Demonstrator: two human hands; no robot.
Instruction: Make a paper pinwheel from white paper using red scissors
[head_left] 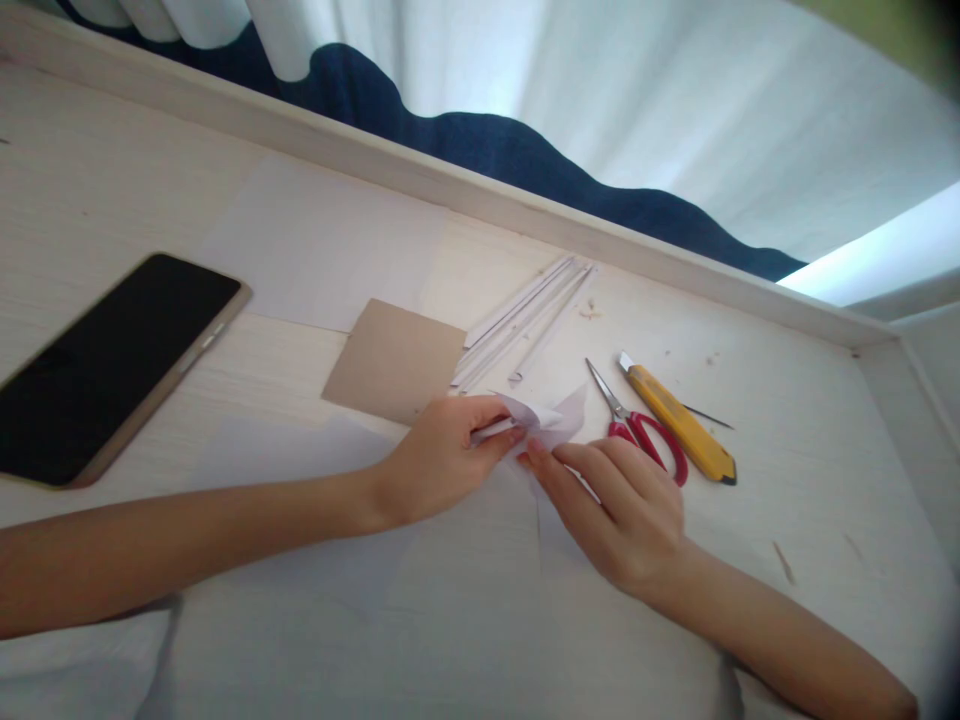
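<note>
Near the middle of the view, a folded piece of white paper [559,420] stands up between both hands, its pointed flaps spreading to the right. My left hand [442,455] pinches its left side between thumb and fingers. From the right, my right hand [622,505] presses its thumb and index finger together at the paper's lower middle, close to the left fingertips. A brown cardboard square [397,360] lies just beyond my left hand. Several thin rolled paper sticks [525,320] rest behind the folded paper. Scissors with red handles [637,430] lie just past my right hand.
A yellow cutter [679,415] lies right of the scissors, over a thin dark pointed rod [709,416]. A black-screened phone [120,365] is at the left. White sheets [322,240] lie on the pale table [285,370]. A raised ledge [480,190] and curtain [600,90] stand behind.
</note>
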